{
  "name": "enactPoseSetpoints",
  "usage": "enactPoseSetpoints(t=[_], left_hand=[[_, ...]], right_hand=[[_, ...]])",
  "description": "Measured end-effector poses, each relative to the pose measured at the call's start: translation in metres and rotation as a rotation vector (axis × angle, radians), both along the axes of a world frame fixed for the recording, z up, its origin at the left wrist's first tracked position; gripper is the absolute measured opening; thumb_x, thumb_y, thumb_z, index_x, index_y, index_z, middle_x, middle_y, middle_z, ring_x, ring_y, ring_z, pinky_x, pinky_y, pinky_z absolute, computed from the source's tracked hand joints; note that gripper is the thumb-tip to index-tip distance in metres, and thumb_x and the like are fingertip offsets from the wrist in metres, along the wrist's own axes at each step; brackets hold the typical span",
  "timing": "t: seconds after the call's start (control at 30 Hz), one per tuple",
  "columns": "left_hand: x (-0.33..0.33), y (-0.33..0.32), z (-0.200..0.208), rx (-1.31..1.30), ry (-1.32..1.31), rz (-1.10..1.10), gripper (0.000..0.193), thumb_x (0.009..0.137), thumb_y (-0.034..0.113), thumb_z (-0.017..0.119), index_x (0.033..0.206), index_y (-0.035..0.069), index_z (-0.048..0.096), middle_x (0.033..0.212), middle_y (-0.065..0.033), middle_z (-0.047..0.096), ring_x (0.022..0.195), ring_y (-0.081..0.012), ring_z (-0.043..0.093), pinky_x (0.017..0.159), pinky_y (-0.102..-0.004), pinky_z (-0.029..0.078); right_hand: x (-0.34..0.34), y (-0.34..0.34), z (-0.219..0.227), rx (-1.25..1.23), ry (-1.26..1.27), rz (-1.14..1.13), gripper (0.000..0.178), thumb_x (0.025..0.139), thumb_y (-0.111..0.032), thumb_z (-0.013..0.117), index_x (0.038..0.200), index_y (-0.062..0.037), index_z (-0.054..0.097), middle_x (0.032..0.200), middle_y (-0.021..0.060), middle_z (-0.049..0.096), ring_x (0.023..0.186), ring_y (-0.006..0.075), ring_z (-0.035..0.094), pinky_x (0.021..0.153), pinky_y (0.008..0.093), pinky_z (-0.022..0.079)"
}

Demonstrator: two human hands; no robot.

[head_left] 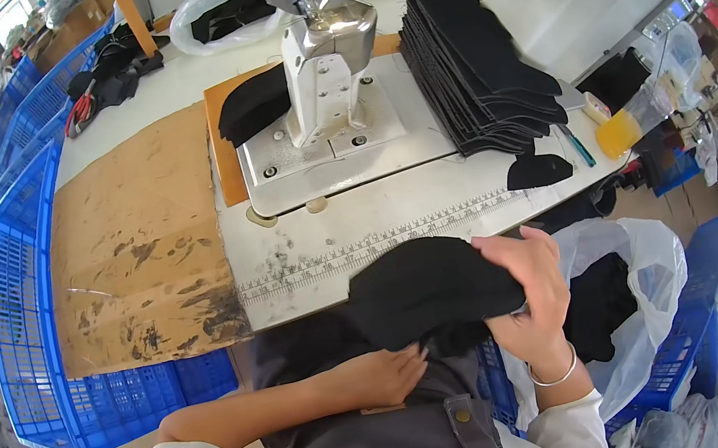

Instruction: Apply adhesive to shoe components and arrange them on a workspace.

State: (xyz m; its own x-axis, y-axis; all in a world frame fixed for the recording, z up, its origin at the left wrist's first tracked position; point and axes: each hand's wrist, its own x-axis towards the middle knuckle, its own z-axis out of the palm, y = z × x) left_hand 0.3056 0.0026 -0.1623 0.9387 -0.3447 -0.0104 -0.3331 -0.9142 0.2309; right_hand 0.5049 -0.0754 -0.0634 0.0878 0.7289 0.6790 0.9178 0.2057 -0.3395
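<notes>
A curved black fabric piece (431, 283) is held up over the front edge of the sewing table. My right hand (530, 281) is closed on its right end, thumb below and fingers along the top. Just under its lower edge, at my apron, my left hand (389, 375) has its fingers curled in; what they hold, if anything, is hidden against dark cloth. More black material (459, 337) hangs between the two hands. Beyond them stands the white post of a sewing machine (328, 96), with another black piece (254, 107) lying at its left side.
A tall stack of black pieces (470, 63) stands right of the machine, with a single black piece (538, 170) before it. Stained cardboard (139, 242) covers the table's left side. Blue crates (22, 309) flank it. A plastic bag (655, 260) holding black pieces hangs at my right.
</notes>
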Motion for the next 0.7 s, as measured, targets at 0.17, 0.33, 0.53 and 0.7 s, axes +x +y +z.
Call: enactPoseSetpoints(t=[0.17,0.33,0.53,0.7], left_hand=[[-0.010,0.008,0.088,-0.044,-0.835,-0.060,0.018,0.079,0.009,0.057,0.093,0.000,0.063,0.092,-0.0132,0.067,0.086,-0.0220,0.066,0.072,-0.0280,0.051],[0.000,0.012,0.103,0.002,-1.090,0.348,0.019,0.079,0.016,0.063,0.096,0.011,0.070,0.104,-0.0071,0.067,0.099,-0.0241,0.063,0.092,-0.0374,0.043],[0.026,0.023,0.091,-0.164,-0.901,0.516,0.039,0.072,0.028,0.074,0.103,0.007,0.066,0.109,-0.0112,0.064,0.102,-0.0292,0.062,0.092,-0.0422,0.043],[0.026,0.024,0.093,-0.092,-0.956,0.514,0.024,0.076,0.017,0.069,0.093,0.001,0.068,0.100,-0.0108,0.067,0.096,-0.0255,0.064,0.085,-0.0364,0.049]], right_hand=[[0.000,-0.001,-0.001,-0.026,-0.044,0.045,0.050,0.059,-0.002,0.062,0.109,-0.0049,0.058,0.107,0.0081,0.064,0.084,0.0208,0.059,0.096,0.0387,0.033],[-0.005,0.000,0.000,-0.028,-0.060,0.045,0.053,0.057,-0.001,0.063,0.109,-0.0048,0.058,0.108,0.0078,0.064,0.085,0.0213,0.059,0.097,0.0391,0.032],[-0.014,-0.002,0.007,-0.138,0.054,0.087,0.054,0.057,-0.007,0.072,0.109,-0.0045,0.058,0.105,0.0079,0.064,0.087,0.0234,0.059,0.096,0.0403,0.034],[-0.016,-0.003,0.005,-0.213,0.156,0.123,0.056,0.057,-0.014,0.079,0.108,-0.0044,0.058,0.099,0.0088,0.064,0.088,0.0259,0.060,0.091,0.0409,0.038]])
